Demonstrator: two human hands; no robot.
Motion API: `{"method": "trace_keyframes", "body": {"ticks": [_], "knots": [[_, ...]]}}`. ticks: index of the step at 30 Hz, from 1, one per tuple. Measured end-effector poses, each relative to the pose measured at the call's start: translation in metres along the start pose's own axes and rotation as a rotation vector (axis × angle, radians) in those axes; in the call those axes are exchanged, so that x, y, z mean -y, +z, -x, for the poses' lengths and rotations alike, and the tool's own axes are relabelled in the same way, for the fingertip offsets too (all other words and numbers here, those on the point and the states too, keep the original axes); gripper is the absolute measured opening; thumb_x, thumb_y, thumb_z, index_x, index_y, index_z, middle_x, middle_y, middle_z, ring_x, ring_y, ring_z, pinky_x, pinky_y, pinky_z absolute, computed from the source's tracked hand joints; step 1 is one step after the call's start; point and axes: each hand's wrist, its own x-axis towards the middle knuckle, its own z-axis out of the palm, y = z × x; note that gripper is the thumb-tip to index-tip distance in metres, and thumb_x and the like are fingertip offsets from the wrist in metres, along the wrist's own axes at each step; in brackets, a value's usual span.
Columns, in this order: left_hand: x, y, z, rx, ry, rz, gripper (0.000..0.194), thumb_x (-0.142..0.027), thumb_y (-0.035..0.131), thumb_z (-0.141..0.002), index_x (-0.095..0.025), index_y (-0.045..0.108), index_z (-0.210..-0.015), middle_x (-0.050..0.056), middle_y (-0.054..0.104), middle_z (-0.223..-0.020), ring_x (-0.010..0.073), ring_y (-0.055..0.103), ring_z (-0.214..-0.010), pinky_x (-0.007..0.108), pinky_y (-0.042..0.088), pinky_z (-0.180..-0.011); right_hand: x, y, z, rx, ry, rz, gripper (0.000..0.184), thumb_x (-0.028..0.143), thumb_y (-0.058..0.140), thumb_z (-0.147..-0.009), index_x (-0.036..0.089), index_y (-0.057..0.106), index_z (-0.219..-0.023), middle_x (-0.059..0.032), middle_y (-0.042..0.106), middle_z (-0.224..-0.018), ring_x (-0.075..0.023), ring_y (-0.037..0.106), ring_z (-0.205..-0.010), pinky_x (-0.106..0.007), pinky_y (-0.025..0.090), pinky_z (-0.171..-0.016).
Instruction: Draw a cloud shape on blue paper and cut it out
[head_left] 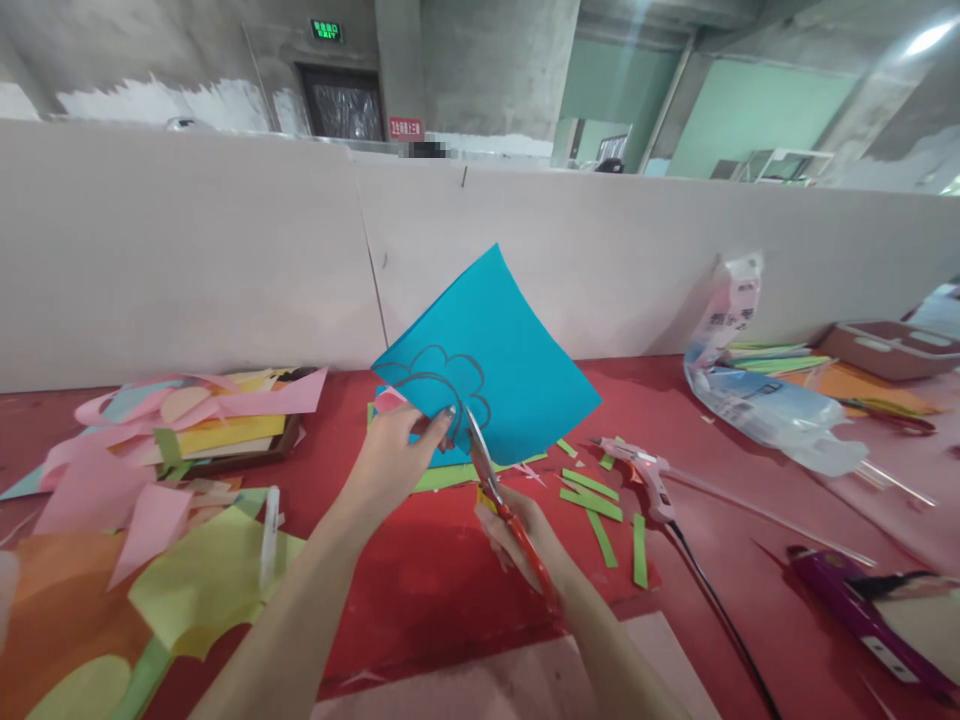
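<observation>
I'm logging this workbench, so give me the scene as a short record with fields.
left hand: the left hand grips the blue sheet
right hand: the right hand holds red-handled scissors, blades at the sheet
drawing: dark scalloped outline
left side: pink paper, white pen
right side: green strips, glue gun, plastic bag
surface: red tabletop

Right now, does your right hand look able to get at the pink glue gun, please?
Probably not yet: the right hand holds red-handled scissors, though only flat green strips seem to lie between it and the glue gun.
</observation>
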Motion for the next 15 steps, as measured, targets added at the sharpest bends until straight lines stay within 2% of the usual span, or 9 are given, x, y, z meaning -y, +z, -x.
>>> {"method": "trace_keyframes", "body": {"ticks": [15], "knots": [[-0.0001,0.0048,0.0001,-0.05,-0.024,0.083,0.028,-0.034,0.048,-0.083,-0.017,0.052,-0.061,-0.001,0.059,-0.057,0.0118,0.056,-0.056,0.02,0.043,-0.054,-0.0008,-0.0006,0.0001,-0.002,0.014,0.108,0.032,0.045,0.06,-0.077,0.019,0.043,-0.073,0.0069,0.037,-0.049,-0.0072,0.035,-0.042,-0.02,0.026,-0.042]]}}
